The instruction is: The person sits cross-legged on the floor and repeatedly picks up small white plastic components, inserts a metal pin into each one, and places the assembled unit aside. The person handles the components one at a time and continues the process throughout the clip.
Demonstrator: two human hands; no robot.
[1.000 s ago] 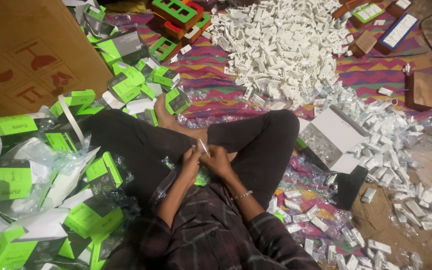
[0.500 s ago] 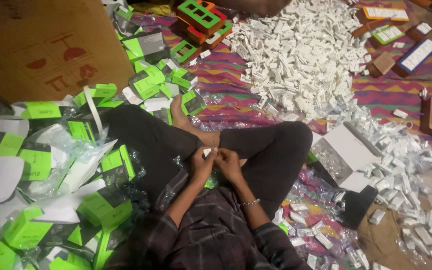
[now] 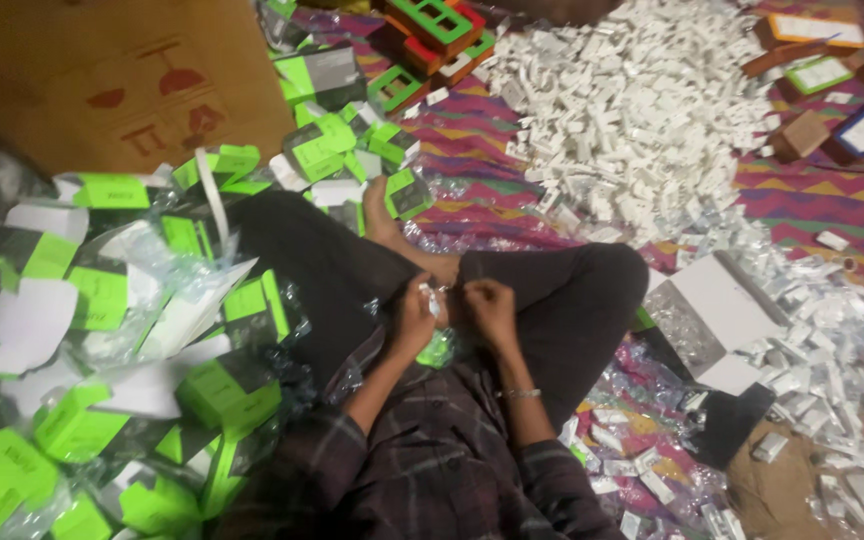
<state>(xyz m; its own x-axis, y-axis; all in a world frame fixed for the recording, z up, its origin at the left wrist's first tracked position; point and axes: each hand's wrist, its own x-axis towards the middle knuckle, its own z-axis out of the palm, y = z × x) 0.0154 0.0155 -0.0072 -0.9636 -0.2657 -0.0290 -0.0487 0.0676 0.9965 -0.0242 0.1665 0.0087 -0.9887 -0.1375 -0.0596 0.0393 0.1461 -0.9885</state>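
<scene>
Both hands, left hand (image 3: 414,318) and right hand (image 3: 484,303), pinch one small white plastic piece (image 3: 433,297); large heap of white pieces (image 3: 642,110) remains.

- To our left, green boxes (image 3: 102,400) and loose plastic wrap crowd against the leg; no free floor there.
- Ahead, the bare foot (image 3: 384,215) and crossed legs (image 3: 552,300) block the way forward.
- To our right, small white parts (image 3: 832,360) and an open white box (image 3: 717,310) cover the rug.
- Between the left hand (image 3: 414,320) and right hand (image 3: 489,308), only a narrow gap remains over the lap.
</scene>
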